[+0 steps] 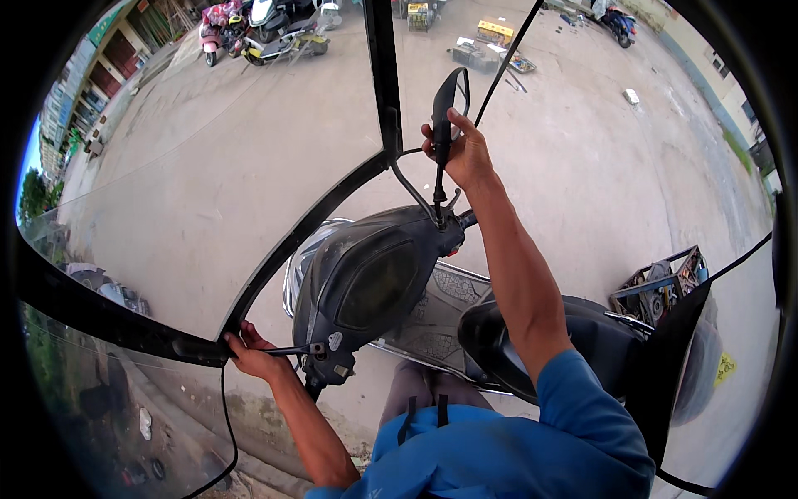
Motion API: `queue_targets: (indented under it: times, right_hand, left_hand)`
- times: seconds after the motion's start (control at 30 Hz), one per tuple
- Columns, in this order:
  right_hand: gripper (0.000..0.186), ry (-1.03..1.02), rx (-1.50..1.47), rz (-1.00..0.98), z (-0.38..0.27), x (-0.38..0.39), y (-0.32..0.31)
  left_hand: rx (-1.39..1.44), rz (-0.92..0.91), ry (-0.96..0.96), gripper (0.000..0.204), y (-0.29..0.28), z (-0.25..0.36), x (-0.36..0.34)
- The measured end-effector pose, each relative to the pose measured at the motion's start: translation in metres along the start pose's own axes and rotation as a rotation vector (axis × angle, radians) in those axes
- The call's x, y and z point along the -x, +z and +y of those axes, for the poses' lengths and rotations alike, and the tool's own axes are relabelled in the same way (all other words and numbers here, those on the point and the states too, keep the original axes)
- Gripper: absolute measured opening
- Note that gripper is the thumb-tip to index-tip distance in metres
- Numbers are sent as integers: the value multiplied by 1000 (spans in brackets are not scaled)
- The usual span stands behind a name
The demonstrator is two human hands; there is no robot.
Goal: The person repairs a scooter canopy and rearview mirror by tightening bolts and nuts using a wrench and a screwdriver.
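Observation:
A black electric scooter stands in front of me, its handlebar cover [320, 274] holding a dark dashboard screen [378, 284]. My right hand [465, 154] is closed round the lower part of a black rear-view mirror [443, 112], whose stem rises from the right end of the handlebar. At the other end, my left hand [258, 353] grips the black canopy frame [274, 270] at a corner joint, fingers partly hidden behind it. A short metal rod [293, 350] runs from beside that hand to the left handlebar. Clear windshield sheeting [166, 224] spans the frame.
The black seat [499, 333] and grey footboard [432, 312] lie to my right. A crate of parts [661, 287] stands behind the scooter. Toolboxes [478, 54] sit on the concrete ahead, and parked scooters [287, 41] stand far left. A black cord [229, 416] hangs near my left arm.

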State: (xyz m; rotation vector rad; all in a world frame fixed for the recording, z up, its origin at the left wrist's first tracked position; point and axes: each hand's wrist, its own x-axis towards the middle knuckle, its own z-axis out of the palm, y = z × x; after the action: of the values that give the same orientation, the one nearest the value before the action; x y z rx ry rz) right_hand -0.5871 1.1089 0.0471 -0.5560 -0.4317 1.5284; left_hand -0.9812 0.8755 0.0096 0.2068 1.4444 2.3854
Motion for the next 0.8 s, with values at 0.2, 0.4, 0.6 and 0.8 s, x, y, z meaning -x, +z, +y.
queue_targets:
  times: [0.2,0.4,0.6,0.8]
  right_hand:
    - [53,-96,60,55,2,-10,9]
    - [45,-173,107,147,9,-6,22]
    - [52,-104,254,132,-4,-6,17]
    - [44,-164,719,301,-20,99,-70]
  left_hand:
    - [5,-28,4,30,-6,-3,-4]
    - [20,-46,-7,31,-5,-2,-8]
    - [18,-66,-22,33,-11,-9,-14]
    - [-69,-80,-31,43,-7,1,3]
